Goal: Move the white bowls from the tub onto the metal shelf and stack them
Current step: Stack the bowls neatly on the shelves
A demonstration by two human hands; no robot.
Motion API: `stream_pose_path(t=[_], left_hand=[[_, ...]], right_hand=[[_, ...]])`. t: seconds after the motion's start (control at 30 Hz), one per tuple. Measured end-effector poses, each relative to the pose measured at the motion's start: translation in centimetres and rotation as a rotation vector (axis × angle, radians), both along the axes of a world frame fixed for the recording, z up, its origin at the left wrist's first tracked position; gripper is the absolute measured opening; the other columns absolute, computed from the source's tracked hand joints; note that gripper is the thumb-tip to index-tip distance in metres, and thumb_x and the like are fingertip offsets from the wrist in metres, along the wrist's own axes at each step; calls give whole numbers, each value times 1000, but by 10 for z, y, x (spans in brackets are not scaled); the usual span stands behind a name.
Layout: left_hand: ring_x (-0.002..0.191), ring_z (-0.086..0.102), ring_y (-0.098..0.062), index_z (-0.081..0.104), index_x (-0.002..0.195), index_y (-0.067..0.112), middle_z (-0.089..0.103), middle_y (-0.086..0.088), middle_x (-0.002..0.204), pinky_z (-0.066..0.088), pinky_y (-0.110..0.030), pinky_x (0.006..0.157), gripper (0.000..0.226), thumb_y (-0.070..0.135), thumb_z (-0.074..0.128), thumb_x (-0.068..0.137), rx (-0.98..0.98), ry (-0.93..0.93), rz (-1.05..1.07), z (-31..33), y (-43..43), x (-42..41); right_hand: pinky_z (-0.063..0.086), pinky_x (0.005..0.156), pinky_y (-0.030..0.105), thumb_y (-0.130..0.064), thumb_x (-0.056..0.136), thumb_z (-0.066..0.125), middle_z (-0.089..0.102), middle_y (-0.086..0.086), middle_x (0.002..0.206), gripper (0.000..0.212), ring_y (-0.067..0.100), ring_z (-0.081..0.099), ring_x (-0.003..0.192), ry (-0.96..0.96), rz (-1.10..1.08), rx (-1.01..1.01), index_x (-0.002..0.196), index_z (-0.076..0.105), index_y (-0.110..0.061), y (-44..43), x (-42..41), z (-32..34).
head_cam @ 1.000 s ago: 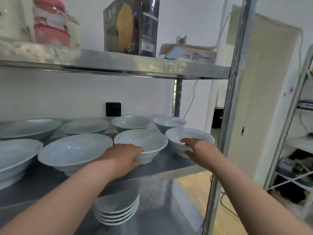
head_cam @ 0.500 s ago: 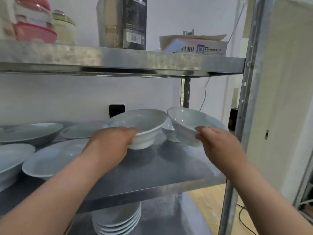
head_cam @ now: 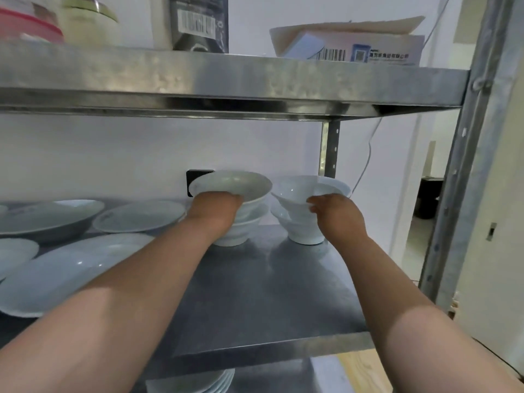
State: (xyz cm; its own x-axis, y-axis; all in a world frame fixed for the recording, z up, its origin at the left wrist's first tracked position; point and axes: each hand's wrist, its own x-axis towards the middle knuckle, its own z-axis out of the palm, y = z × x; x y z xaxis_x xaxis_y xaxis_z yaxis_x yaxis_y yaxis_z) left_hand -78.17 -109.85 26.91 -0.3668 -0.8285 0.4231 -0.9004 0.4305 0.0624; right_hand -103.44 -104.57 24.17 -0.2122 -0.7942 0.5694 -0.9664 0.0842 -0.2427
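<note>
The left grip (head_cam: 216,207) is closed over the near rim of a white bowl (head_cam: 231,183), fingers curled onto it, and the bowl sits just beyond and above the knuckles, close to level. Straight beneath that grip stands a second bowl (head_cam: 239,232) on the metal shelf (head_cam: 283,293). The held bowl appears to be nesting into it or touching it; the contact is hidden by the hand.

The right grip (head_cam: 334,214) pinches the near wall of another bowl (head_cam: 295,191), which lies up and inward from the fingers. This one is tilted, its mouth tipped toward the wearer, above a lower bowl (head_cam: 304,234) standing just below and inward of that grip.

So what matters for each stack is straight down from the grip. The left stack looks nearly seated. The right bowl probably needs levelling first, so its foot points down into the bowl beneath and does not catch that rim. The two stacks stand just beside each other, each under its own grip. The tub is out of view.
</note>
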Motion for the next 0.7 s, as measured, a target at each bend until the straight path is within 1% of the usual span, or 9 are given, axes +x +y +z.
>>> stream_pose_path(t=[0.1, 0.17, 0.2, 0.27, 0.33, 0.43, 0.53, 0.6, 0.7], left_hand=[[91, 54, -21, 55, 106, 17, 62, -8, 113, 40, -29, 76, 21, 25, 37, 100, 39, -152, 28, -5, -8, -7], [95, 54, -22, 54, 114, 17, 60, -7, 116, 34, -28, 73, 23, 22, 40, 98, 54, -208, 33, -8, -12, -9], [97, 55, -23, 54, 116, 18, 59, -6, 115, 34, -29, 72, 23, 20, 42, 96, 36, -249, 36, -10, -14, -9], [92, 54, -23, 55, 113, 21, 59, -5, 109, 37, -30, 72, 24, 17, 47, 92, 0, -289, 49, -8, -14, -9], [85, 49, -22, 55, 108, 22, 56, -3, 101, 42, -32, 73, 21, 16, 47, 89, 2, -284, 55, -6, -15, -9], [86, 51, -21, 55, 104, 22, 56, -2, 99, 44, -33, 72, 17, 23, 44, 92, 91, -217, 16, -9, -20, -5], [83, 54, -19, 50, 97, 23, 53, 4, 86, 38, -32, 63, 25, 47, 52, 88, 103, -236, -31, -18, -26, -3], [83, 54, -20, 45, 96, 23, 54, 2, 88, 38, -32, 64, 28, 45, 59, 87, 111, -240, -25, -22, -30, -6], [83, 53, -22, 45, 95, 21, 55, -3, 89, 38, -32, 66, 16, 32, 55, 91, 130, -210, -22, -26, -29, -9]], right_hand=[[50, 83, 27, -27, 98, 45, 62, -5, 129, 38, 23, 61, 105, 32, 3, 125, 130, 59, -42, -10, -4, -11], [43, 60, 20, -32, 96, 45, 65, -4, 119, 34, 17, 62, 83, 2, 28, 171, 124, 63, -41, -14, -9, -16], [40, 54, 19, -32, 95, 46, 66, -2, 113, 31, 14, 60, 75, -28, 25, 178, 120, 65, -38, -15, -10, -16], [46, 61, 23, -20, 93, 50, 65, -1, 105, 27, 20, 63, 80, -8, 16, 231, 112, 65, -32, -19, -13, -14], [48, 66, 28, -13, 89, 49, 65, -1, 98, 24, 23, 60, 82, 36, 1, 185, 101, 63, -29, -19, -11, -13], [44, 66, 30, -31, 91, 44, 65, -2, 91, 22, 22, 59, 84, 83, 55, 75, 95, 64, -23, -20, -12, -17], [49, 80, 34, -57, 82, 55, 67, -7, 99, 36, 21, 62, 94, 243, 70, 134, 107, 61, -31, -24, -12, -19], [50, 84, 35, -57, 83, 59, 67, -5, 104, 35, 20, 61, 96, 307, 28, 217, 107, 59, -31, -31, -12, -17], [49, 86, 34, -42, 91, 59, 66, 0, 104, 20, 21, 59, 95, 269, 24, 262, 105, 61, -27, -28, -11, -16]])
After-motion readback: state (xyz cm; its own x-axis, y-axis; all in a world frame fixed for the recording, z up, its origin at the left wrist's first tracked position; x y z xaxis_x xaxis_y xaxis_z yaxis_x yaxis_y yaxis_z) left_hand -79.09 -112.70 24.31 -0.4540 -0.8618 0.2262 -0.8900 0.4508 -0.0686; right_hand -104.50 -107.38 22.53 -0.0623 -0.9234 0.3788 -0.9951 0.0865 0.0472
